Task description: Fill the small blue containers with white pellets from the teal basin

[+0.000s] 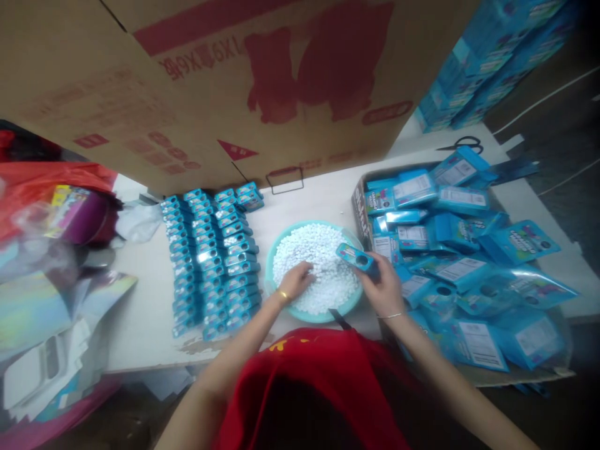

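My right hand [385, 286] holds a small blue box [349, 253] with a dark round hole in its end, tilted over the right side of a bowl. The round turquoise bowl [270, 275] is filled with small white pellets [312, 247]. My left hand [297, 281] is in the bowl, its fingers curled in at the surface of the pellets; what they hold, if anything, is hidden. To the left, several rows of similar blue boxes [206, 256] stand packed side by side on the white table [140, 312].
An open carton [360, 209] heaped with blue packages [462, 265] stands at the right. Behind the bowl rises a large cardboard box [197, 94]. Scissors [469, 145] and stacked blue packages [469, 75] are at the back right. Plastic bags and papers [42, 306] crowd the left.
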### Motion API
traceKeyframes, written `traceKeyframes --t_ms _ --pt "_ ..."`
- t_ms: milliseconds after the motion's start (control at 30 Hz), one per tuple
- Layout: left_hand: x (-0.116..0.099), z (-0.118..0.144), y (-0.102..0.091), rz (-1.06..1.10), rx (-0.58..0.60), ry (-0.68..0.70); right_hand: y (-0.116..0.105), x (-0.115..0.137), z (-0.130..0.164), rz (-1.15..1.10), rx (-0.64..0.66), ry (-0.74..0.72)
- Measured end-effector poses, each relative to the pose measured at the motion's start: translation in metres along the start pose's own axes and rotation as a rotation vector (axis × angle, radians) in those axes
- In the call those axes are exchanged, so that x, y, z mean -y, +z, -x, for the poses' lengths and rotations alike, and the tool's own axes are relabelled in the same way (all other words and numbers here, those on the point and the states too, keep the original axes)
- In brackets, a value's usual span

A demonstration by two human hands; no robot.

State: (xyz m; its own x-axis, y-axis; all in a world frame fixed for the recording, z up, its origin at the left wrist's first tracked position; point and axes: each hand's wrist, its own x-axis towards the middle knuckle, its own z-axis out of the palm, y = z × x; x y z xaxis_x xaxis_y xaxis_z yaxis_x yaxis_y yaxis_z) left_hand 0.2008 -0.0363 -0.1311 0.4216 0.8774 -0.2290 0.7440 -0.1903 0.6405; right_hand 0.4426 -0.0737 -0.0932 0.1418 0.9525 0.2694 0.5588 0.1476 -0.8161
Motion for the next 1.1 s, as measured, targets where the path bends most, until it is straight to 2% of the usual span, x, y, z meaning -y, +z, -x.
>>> traceKeyframes --t_ms 133,233,333,433,567,667,733,800,833,933,1000,1067,1100 --pt "-0.011 0.028 -0.055 0.009 -0.026 0.119 0.003 -0.005 0.003 0.043 0.013 -0.063" --pt "-0.034 0.043 -0.093 -0.078 -0.006 0.190 0.009 -0.001 0.004 0.083 0.073 -0.147" --pt "-0.062 0.046 -0.119 -0.224 0.055 0.234 0.017 0.007 0.006 0.103 0.139 -0.225" --pt "-0.093 0.044 -0.132 -0.466 0.140 0.232 0.026 0.015 0.009 0.093 0.179 -0.268" --pt "-0.135 0.043 -0.135 -0.784 0.217 0.184 0.031 0.019 0.013 0.081 0.203 -0.283" --pt "-0.160 0.046 -0.134 -0.900 0.225 0.198 0.031 0.019 0.013 0.056 0.201 -0.278" --pt "-0.167 0.048 -0.136 -0.919 0.224 0.215 0.030 0.018 0.013 0.043 0.199 -0.274" --pt "-0.160 0.049 -0.140 -0.902 0.190 0.209 0.028 0.016 0.013 0.038 0.191 -0.267" --pt "-0.150 0.050 -0.142 -0.879 0.154 0.190 0.027 0.014 0.013 0.039 0.184 -0.258" --pt "-0.095 0.049 -0.136 -0.772 0.061 0.050 0.022 0.010 0.013 0.048 0.154 -0.205" --pt "-0.048 0.045 -0.114 -0.710 0.105 -0.076 0.017 0.007 0.012 0.049 0.138 -0.169" --pt "-0.008 0.037 -0.079 -0.636 0.189 -0.138 0.012 0.006 0.010 0.042 0.118 -0.148" --pt "0.005 0.032 -0.058 -0.577 0.178 -0.149 0.010 0.006 0.009 0.034 0.109 -0.141"
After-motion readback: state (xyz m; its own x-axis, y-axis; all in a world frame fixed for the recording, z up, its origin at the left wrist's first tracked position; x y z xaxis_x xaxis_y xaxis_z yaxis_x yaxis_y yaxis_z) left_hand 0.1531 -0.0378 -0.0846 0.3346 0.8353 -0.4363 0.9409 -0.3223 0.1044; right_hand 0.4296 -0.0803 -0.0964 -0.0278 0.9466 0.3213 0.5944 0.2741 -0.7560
